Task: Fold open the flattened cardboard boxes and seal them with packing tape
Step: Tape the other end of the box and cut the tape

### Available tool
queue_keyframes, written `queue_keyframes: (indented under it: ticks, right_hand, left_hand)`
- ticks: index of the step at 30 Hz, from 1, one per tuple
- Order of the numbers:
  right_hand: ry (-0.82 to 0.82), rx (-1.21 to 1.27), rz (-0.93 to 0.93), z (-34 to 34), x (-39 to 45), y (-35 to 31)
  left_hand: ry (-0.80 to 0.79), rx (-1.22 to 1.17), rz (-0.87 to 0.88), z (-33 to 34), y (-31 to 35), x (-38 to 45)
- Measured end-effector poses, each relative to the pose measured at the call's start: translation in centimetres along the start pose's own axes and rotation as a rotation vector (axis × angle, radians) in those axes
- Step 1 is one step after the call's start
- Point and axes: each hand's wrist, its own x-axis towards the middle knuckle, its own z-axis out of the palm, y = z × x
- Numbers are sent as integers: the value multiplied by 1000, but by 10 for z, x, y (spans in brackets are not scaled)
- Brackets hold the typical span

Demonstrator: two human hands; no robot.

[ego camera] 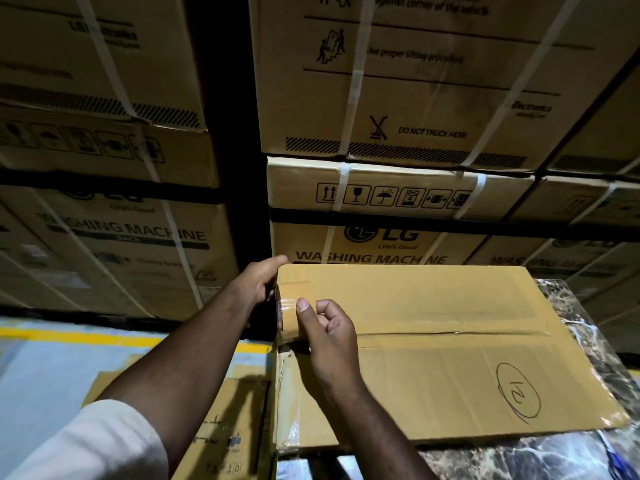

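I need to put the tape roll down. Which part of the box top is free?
Free: the box top between the centre seam and the far edge. Crowded: the left end, where the left hand and right hand work the tape.
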Motion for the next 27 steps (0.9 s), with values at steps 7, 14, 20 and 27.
queue_keyframes:
  ticks: [7, 14, 20, 27]
  right_hand:
    - [-42, -63, -89, -11, 4, 25]
    - [-64, -193, -199, -11, 1, 22]
    - [-73, -236, -105, -3, -6, 24]
    - [126, -296, -100, 3, -55, -5]
  left_hand:
    - [-98, 86, -48, -14, -17, 16]
    - [-148, 102, 384, -8, -10, -24]
    - [-256, 102, 429, -19, -19, -14]
    - [-279, 164, 543, -20, -18, 3]
